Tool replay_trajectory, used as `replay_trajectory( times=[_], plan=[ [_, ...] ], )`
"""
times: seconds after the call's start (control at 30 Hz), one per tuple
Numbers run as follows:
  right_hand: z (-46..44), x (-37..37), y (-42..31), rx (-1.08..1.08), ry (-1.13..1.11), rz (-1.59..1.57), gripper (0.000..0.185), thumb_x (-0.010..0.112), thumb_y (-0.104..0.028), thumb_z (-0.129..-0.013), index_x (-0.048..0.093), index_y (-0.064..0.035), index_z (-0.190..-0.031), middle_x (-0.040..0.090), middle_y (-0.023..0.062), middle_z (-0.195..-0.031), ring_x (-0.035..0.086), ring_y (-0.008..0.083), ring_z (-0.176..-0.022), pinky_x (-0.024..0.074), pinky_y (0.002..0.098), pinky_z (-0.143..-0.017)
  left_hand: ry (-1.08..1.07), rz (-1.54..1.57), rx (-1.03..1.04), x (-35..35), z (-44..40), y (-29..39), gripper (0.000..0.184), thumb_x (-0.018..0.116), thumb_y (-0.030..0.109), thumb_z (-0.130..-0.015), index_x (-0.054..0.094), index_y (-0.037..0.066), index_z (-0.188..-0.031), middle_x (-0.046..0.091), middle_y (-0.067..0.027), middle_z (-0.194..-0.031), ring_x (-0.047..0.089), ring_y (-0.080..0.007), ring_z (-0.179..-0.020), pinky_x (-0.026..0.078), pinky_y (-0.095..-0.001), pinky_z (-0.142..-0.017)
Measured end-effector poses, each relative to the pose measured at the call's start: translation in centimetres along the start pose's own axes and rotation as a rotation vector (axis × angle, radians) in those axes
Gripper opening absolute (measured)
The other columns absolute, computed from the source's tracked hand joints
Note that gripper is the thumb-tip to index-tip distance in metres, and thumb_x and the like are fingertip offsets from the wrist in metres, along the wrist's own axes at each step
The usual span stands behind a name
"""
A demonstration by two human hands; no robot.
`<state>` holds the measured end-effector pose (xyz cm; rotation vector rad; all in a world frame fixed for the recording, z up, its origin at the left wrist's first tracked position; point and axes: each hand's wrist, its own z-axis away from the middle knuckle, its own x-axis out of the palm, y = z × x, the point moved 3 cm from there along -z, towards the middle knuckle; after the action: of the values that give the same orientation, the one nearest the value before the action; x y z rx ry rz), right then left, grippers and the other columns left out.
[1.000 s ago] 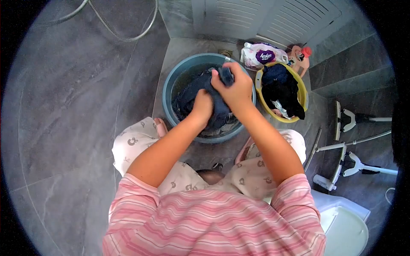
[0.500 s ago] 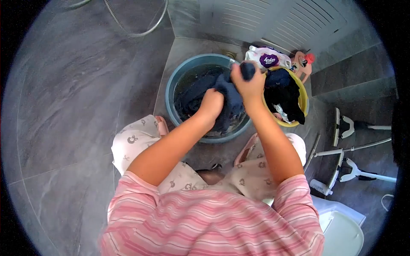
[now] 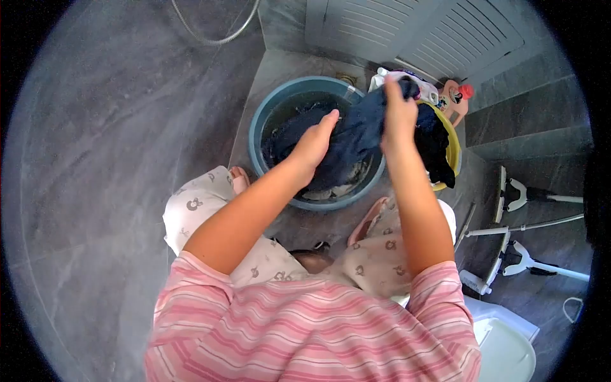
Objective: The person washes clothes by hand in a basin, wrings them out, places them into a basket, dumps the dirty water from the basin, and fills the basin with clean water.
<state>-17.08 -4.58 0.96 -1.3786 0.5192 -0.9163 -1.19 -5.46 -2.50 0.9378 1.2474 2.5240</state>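
A wet-looking dark blue garment (image 3: 359,130) stretches between my two hands above a round blue-grey basin (image 3: 256,127). My left hand (image 3: 314,149) grips its left side over the middle of the basin, thumb pointing up and fingers hidden by cloth. At the basin's right edge, my right hand (image 3: 400,121) is closed on the other end, a bunch of cloth showing past its fingers. More dark cloth lies in the water of the basin, some joined to what I hold. Which kind of garment it is, I cannot tell.
Right of the basin stands a yellow tub (image 3: 453,149) with black clothes (image 3: 434,143). Behind it are a white detergent bottle (image 3: 428,91) and a pink bottle with a red cap (image 3: 455,99). Mop-like tools (image 3: 525,261) lie at right. A shower hose (image 3: 219,42) hangs top left.
My right hand has moved right and slightly away from my left hand, drawing the dark blue cloth out wider between them. The left hand's grip has loosened, with its thumb now raised.
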Motion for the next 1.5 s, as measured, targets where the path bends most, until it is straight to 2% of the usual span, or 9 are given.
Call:
replay_trajectory(
  times=[0.1, 0.23, 0.43, 0.53, 0.63, 0.9, 1.33, 1.43, 1.5],
  plan=[
    [-0.9, -1.1, -1.1, 0.227, -0.044, -0.424, 0.027, 0.061, -0.028, -0.083, 0.056, -0.0017, -0.088, 0.059, 0.0080, -0.077, 0.060, 0.0234, -0.068, 0.0509, 0.0371, -0.062, -0.135, -0.074, 0.118, -0.2, -1.1, -0.7, 0.051, 0.043, 0.041, -0.090, 0.043, 0.002, -0.122, 0.053, -0.0101, -0.114, 0.051, -0.0203, -0.105, 0.037, -0.0324, -0.093],
    [1.7, -0.3, -3.2, 0.319, -0.131, -0.590, 0.029, 0.055, -0.033, -0.086, 0.057, -0.0051, -0.090, 0.061, 0.0084, -0.078, 0.061, 0.0242, -0.069, 0.0508, 0.0404, -0.065, 0.046, -1.156, 0.682, 0.0, -0.6, -0.3, 0.076, 0.069, 0.037, -0.072, 0.035, -0.004, -0.125, 0.043, -0.0230, -0.121, 0.043, -0.0314, -0.115, 0.034, -0.0362, -0.095],
    [1.8, 1.1, -3.7, 0.297, -0.447, -0.555, 0.040, 0.058, -0.039, -0.083, 0.054, -0.0053, -0.103, 0.058, 0.0098, -0.099, 0.052, 0.0217, -0.099, 0.0390, 0.0378, -0.089, -0.005, -0.615, 0.360, -0.5, -2.5, -1.0, 0.041, 0.068, 0.031, -0.074, 0.061, -0.003, -0.094, 0.065, -0.0146, -0.087, 0.062, -0.0237, -0.080, 0.045, -0.0322, -0.074],
    [1.2, 0.5, -1.9, 0.168, -0.335, 0.068, 0.056, 0.061, -0.045, -0.078, 0.046, -0.0102, -0.120, 0.045, 0.0071, -0.124, 0.040, 0.0243, -0.116, 0.0317, 0.0421, -0.093, 0.108, -0.263, 0.246, -0.9, -1.6, 1.5, 0.038, 0.059, 0.033, -0.083, 0.060, -0.001, -0.097, 0.063, -0.0080, -0.089, 0.059, -0.0162, -0.080, 0.045, -0.0292, -0.073],
    [3.6, 1.5, 1.2, 0.262, -0.628, 0.390, 0.063, 0.062, -0.045, -0.078, 0.044, -0.0076, -0.125, 0.050, 0.0084, -0.119, 0.044, 0.0235, -0.112, 0.0360, 0.0394, -0.090, 0.096, -0.132, 0.191, -2.3, -1.8, 2.5, 0.050, 0.049, 0.044, -0.086, 0.059, -0.003, -0.099, 0.062, -0.0083, -0.093, 0.057, -0.0164, -0.086, 0.043, -0.0278, -0.076],
    [5.4, 1.1, 3.5, -0.680, -0.540, 0.888, 0.047, 0.059, -0.029, -0.082, 0.049, 0.0041, -0.114, 0.054, 0.0215, -0.109, 0.052, 0.0363, -0.102, 0.0430, 0.0387, -0.085, 0.120, -0.539, 0.106, -4.5, -2.9, 0.3, 0.070, 0.037, 0.054, -0.088, 0.057, -0.013, -0.095, 0.060, -0.0208, -0.093, 0.056, -0.0258, -0.093, 0.040, -0.0326, -0.081],
    [3.9, -0.1, 6.6, -0.484, -0.572, 0.780, 0.035, 0.065, -0.023, -0.073, 0.060, 0.0034, -0.095, 0.059, 0.0192, -0.099, 0.057, 0.0349, -0.090, 0.0457, 0.0361, -0.078, 0.113, -0.736, 0.007, -4.5, -2.1, -0.6, 0.070, 0.037, 0.052, -0.088, 0.057, -0.014, -0.096, 0.059, -0.0275, -0.095, 0.056, -0.0335, -0.097, 0.040, -0.0343, -0.084],
    [4.1, -0.3, 5.8, -0.613, -0.582, 0.827, 0.032, 0.066, -0.021, -0.074, 0.060, 0.0040, -0.092, 0.059, 0.0195, -0.098, 0.058, 0.0344, -0.090, 0.0456, 0.0350, -0.078, 0.066, -0.817, 0.096, -4.4, -1.7, -0.1, 0.067, 0.038, 0.056, -0.087, 0.058, -0.008, -0.081, 0.056, -0.0092, -0.072, 0.051, -0.0187, -0.068, 0.040, -0.0320, -0.065],
    [3.7, -0.7, 5.2, -0.586, -0.552, 0.687, 0.029, 0.066, -0.019, -0.075, 0.060, 0.0049, -0.091, 0.060, 0.0181, -0.098, 0.059, 0.0315, -0.089, 0.0457, 0.0342, -0.078, 0.105, -0.977, 0.153, -4.0, -1.4, 1.3, 0.067, 0.039, 0.050, -0.088, 0.058, -0.014, -0.085, 0.061, -0.0248, -0.082, 0.060, -0.0296, -0.084, 0.042, -0.0368, -0.075]
  ],
)
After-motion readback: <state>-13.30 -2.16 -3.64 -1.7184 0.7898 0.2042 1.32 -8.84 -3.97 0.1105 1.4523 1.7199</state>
